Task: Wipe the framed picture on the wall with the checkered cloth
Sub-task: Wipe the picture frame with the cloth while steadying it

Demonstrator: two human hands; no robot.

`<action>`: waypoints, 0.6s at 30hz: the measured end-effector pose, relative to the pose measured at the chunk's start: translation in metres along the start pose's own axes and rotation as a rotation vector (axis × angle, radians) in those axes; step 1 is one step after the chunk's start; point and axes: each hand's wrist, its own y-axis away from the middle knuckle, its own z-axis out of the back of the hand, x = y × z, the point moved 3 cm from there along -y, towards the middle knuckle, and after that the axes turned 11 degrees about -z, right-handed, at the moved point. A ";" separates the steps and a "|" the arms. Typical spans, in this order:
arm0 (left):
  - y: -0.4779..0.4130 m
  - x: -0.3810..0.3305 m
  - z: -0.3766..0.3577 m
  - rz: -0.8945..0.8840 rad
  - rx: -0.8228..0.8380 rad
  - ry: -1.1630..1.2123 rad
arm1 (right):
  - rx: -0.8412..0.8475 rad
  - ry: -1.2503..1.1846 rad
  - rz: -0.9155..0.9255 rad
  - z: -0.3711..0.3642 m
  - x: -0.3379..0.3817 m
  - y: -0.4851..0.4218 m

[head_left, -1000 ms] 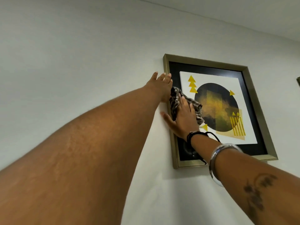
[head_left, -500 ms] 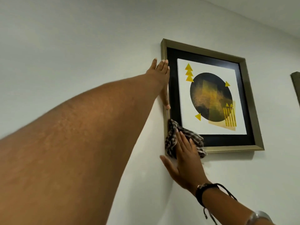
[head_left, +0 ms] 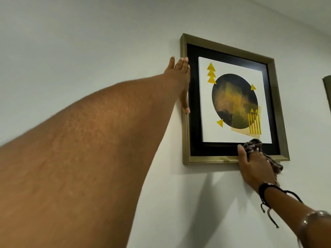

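Observation:
The framed picture [head_left: 184, 133] hangs on the white wall: a gold frame, a black mat, and a white print with a dark circle and yellow triangles. My left hand [head_left: 180, 81] lies flat against the frame's left edge, fingers up and thumb down along the rail, bracing it. My right hand [head_left: 254, 167] presses the crumpled black-and-white checkered cloth [head_left: 254, 144] onto the bottom rail and black mat near the lower right. Part of the cloth hangs out below my palm on the right.
The edge of a second frame [head_left: 327, 92] shows at the far right of the wall. The ceiling line runs across the top right. Bare white wall [head_left: 89, 42] surrounds the picture.
My right hand has slid the cloth from the frame's lower left corner rightward along the bottom rail. A second ago it was on the left side of the picture. My left hand stays on the left edge.

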 end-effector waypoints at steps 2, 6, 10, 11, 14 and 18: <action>0.004 0.005 -0.005 0.010 -0.007 0.010 | 0.023 -0.039 -0.067 -0.005 0.016 0.003; 0.005 0.006 -0.009 0.001 -0.020 -0.011 | -0.036 -0.135 0.039 -0.028 0.064 0.057; 0.004 -0.001 -0.016 -0.025 -0.011 -0.017 | 0.007 -0.171 0.222 -0.048 0.108 0.121; 0.005 -0.001 -0.017 -0.027 -0.009 -0.015 | 0.011 -0.202 0.257 -0.051 0.117 0.134; 0.006 -0.001 -0.019 -0.022 -0.010 -0.007 | 0.059 -0.262 0.289 -0.052 0.125 0.147; 0.006 0.001 -0.016 -0.010 -0.034 0.025 | 0.018 -0.133 0.435 -0.043 0.097 0.125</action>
